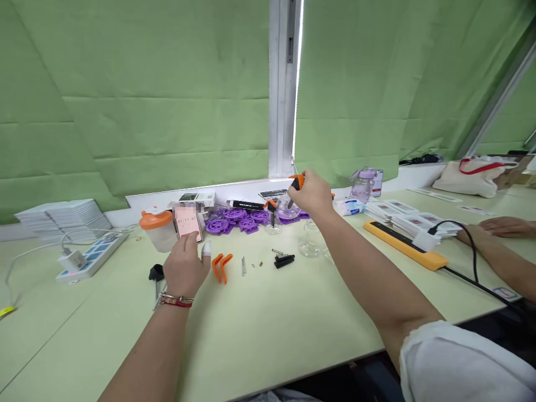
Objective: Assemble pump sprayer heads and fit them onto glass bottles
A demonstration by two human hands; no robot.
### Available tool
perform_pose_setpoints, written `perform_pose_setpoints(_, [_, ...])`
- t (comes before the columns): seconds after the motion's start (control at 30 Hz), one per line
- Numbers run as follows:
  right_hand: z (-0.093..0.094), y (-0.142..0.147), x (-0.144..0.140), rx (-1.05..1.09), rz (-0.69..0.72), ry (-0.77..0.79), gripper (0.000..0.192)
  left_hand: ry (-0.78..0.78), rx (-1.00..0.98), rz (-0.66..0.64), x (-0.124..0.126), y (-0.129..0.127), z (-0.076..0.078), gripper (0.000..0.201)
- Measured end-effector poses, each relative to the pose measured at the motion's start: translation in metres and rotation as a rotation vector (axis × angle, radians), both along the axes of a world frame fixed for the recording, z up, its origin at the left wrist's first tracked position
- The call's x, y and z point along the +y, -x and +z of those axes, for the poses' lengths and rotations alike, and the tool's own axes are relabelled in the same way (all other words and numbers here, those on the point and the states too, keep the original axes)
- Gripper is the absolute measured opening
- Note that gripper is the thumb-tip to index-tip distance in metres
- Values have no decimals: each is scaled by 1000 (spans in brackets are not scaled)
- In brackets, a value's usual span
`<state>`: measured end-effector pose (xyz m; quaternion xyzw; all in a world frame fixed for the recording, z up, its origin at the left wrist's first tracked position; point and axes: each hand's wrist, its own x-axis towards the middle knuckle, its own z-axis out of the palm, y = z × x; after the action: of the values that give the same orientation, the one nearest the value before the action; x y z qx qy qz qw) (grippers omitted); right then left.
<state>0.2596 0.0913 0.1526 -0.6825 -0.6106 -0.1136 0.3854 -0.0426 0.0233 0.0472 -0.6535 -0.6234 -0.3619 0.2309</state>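
My left hand [186, 265] reaches to the phone [188, 223], fingers stretched out at its lower screen; a white wrap covers the thumb tip. My right hand [315, 195] is closed on an orange and black suction-cup clamp [296, 183], raised above the table's back. Another suction-cup clamp [272, 216] with an orange lever stands on a clear base. Between my hands lie two orange levers [221, 268], metal pins [243, 266], tiny metal pieces [253, 266], springs [278, 253] and black plastic parts [285, 261]. Clear suction cups [309, 248] lie below my right forearm.
Purple plastic parts [238, 219] are heaped along the back. An orange-lidded cup [159, 229] and a white power strip [94, 257] stand left. To the right are a yellow power strip [404, 245], card stacks [422, 223], a lilac bottle [363, 184] and another person's hands [502, 228].
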Motion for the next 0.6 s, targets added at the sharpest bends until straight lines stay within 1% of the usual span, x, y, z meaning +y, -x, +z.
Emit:
perform_pose_setpoints(0.07, [1, 21, -33, -2, 115, -19, 31, -66, -48, -226, -7, -16, -1, 52])
perform_pose_setpoints(0.13, [-8, 47, -68, -15, 260, 39, 29, -47, -122, -484, -19, -36, -1, 67])
perform_pose_setpoints(0.17, [-16, 60, -85, -32, 335, 54, 27, -4, -167, -594, -25, -46, 0, 73])
perform_pose_setpoints(0.23, [-31, 81, -113, -56, 468, 95, 24, 102, -296, -752, -37, -63, 1, 80])
perform_pose_setpoints(0.3, [-45, 91, -130, -15, 570, 105, 22, 189, -484, -831, -47, -72, 3, 81])
perform_pose_setpoints(0.33, [-50, 92, -133, 49, 630, 110, 22, 223, -556, -851, -51, -73, 4, 79])
perform_pose_setpoints(0.37, [-53, 90, -133, 144, 729, 150, 22, 258, -628, -868, -53, -72, 6, 77])
perform_pose_setpoints(0.43, [-60, 82, -122, 425, 953, 327, 25, 358, -769, -922, -56, -65, 10, 74])
perform_pose_setpoints(0.47, [-64, 77, -114, 610, 1008, 432, 29, 436, -850, -973, -56, -60, 12, 72])
perform_pose_setpoints(0.5, [-68, 73, -105, 780, 1002, 518, 34, 524, -938, -1044, -56, -55, 13, 71])
perform_pose_setpoints(0.57, [-81, 65, -86, 1057, 833, 560, 41, 706, -1102, -1224, -53, -47, 12, 67])
perform_pose_setpoints(0.6, [-89, 63, -79, 1150, 781, 597, 42, 781, -1169, -1312, -50, -43, 10, 65])
